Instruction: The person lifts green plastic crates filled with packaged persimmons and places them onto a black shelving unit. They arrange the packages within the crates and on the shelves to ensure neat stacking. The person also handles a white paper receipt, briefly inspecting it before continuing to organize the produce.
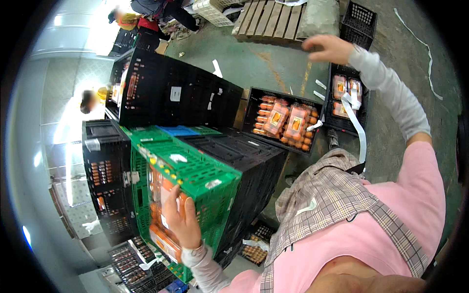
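Observation:
My left hand point(181, 219) lies against clear plastic packs of orange-red produce point(165, 239) in a green slatted crate point(202, 168). Its fingers are stretched, with the thumb apart. My right hand point(328, 49) is raised in the air at the upper right, slightly blurred, fingers apart and nothing visible in them. Below it, a black crate point(337, 128) holds several labelled clear packs point(339, 87) with a white strip point(359, 128) trailing over them. Left of that, another black crate point(254, 110) holds round orange produce with two labelled packs point(296, 122) on top.
Stacked black crates point(161, 93) stand beyond the green one, with more point(105, 171) at the left. A wooden pallet point(268, 19), a pale sack point(320, 19) and an upright black crate point(360, 23) are at the far side. White strips point(216, 68) litter the floor. Other people point(128, 20) are farther off.

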A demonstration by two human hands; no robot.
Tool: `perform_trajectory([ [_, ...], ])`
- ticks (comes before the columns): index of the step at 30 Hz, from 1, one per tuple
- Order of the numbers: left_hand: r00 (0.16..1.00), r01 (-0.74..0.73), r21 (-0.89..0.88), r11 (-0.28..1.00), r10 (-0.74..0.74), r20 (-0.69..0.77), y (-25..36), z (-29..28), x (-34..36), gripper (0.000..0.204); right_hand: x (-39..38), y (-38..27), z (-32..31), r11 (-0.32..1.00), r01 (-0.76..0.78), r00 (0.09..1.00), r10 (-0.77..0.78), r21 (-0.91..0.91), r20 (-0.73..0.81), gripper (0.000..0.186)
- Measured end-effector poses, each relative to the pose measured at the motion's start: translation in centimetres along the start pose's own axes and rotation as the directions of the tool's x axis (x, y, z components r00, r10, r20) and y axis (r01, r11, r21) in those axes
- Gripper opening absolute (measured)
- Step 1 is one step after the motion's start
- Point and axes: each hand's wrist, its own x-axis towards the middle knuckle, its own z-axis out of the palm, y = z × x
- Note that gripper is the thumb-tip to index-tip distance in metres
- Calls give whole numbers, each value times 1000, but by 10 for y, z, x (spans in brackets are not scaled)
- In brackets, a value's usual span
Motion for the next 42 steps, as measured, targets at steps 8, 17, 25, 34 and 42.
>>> perform_trajectory([
  [8, 853, 270, 287, 919, -90, -514, 34, 59, 13, 36, -163, 232, 160, 799, -596, 764, 531, 85, 367, 37],
  [17, 734, 289, 471, 834, 123, -668, 25, 78, 6, 48, -162, 93, 252, 924, -253, 833, 58, 285, 550, 42],
  [25, 660, 332, 502, 799, 183, -729, 23, 89, 10, 34, -103, 100, 195, 990, -131, 844, 141, -56, 518, 40],
  [34, 649, 396, 444, 804, 98, -754, 15, 96, 6, 36, -116, 58, 227, 934, -330, 859, 236, 138, 455, 37],
  [42, 633, 324, 478, 816, 188, -751, 11, 89, 6, 30, -126, 40, 225, 884, -463, 769, 433, -56, 470, 43],
])
